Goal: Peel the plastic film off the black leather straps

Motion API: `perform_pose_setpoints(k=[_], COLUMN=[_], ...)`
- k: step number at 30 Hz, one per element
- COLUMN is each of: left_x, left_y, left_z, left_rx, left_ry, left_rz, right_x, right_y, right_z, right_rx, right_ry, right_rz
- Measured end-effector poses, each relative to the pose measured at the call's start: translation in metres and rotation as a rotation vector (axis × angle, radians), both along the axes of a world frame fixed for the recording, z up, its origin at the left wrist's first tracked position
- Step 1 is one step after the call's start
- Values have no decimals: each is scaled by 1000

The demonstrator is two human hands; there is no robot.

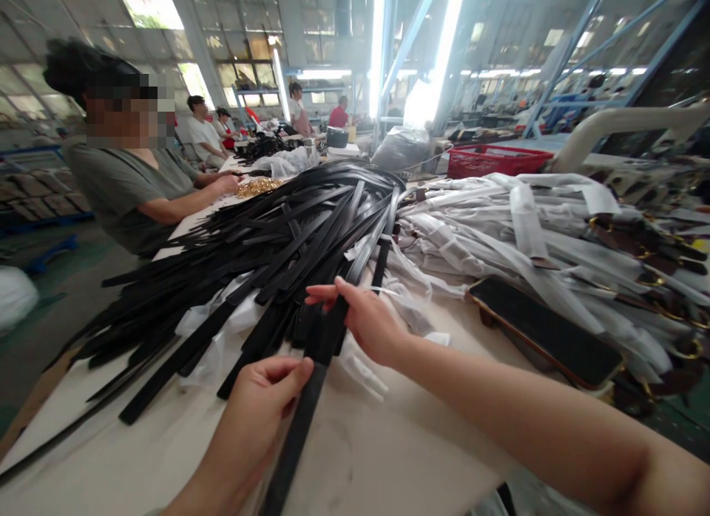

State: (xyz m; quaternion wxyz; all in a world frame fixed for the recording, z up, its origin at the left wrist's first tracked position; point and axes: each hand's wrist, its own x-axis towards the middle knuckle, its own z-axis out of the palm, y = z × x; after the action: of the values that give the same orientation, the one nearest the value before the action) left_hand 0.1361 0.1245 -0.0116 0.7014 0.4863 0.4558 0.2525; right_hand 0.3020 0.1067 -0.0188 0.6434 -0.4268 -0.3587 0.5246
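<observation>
A long black strap runs from the big pile of black straps toward me. My left hand pinches it between thumb and fingers, low on its length. Higher up, my right hand closes around a black strap, its thumb on top and its fingertips showing past the left side. Whether both hands hold one and the same strap is partly hidden by the overlap. Crumpled white wrapping lies under and beside my right hand.
A phone rests at the right beside straps wrapped in white with gold-coloured fittings. Behind stands a red basket. A co-worker sits at the left near gold-coloured pieces. The pale tabletop lies beneath.
</observation>
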Motion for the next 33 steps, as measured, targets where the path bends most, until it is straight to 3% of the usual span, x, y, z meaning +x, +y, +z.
perform_pose_setpoints(k=[3, 5, 10, 12, 15, 17, 20, 22, 24, 27, 29, 33], left_x=[0, 0, 1, 1, 2, 2, 3, 3, 3, 1, 0, 0], left_y=[2, 3, 1, 0, -1, -1, -2, -2, -2, 1, 2, 0], left_z=[3, 5, 3, 2, 6, 8, 9, 8, 8, 9, 10, 7], left_rx=[-21, -22, 14, -1, -9, -5, -6, -16, -21, 18, 37, 39], left_ry=[-61, -72, -9, -36, -92, -95, -78, -81, -90, -97, -81, -12], left_rz=[79, 95, 15, 28, 90, 99, 66, 50, 69, 112, 106, 33], right_x=[-17, -23, -3, -5, -20, -23, -10, -4, -7, -23, -25, 2], right_y=[-11, -13, 1, -1, -14, -16, -5, 0, -2, -14, -15, 1], right_z=[-5, -6, 4, 6, 5, 3, 2, 0, -2, -4, -3, 5], right_rx=[70, 46, -109, -67, 5, -23, -77, -62, -30, 16, 23, -8], right_ry=[-160, -78, 347, 251, 39, 65, 232, 232, 68, -200, -122, 239], right_rz=[186, 241, 17, 26, 166, 191, 53, -44, -33, 138, 162, -4])
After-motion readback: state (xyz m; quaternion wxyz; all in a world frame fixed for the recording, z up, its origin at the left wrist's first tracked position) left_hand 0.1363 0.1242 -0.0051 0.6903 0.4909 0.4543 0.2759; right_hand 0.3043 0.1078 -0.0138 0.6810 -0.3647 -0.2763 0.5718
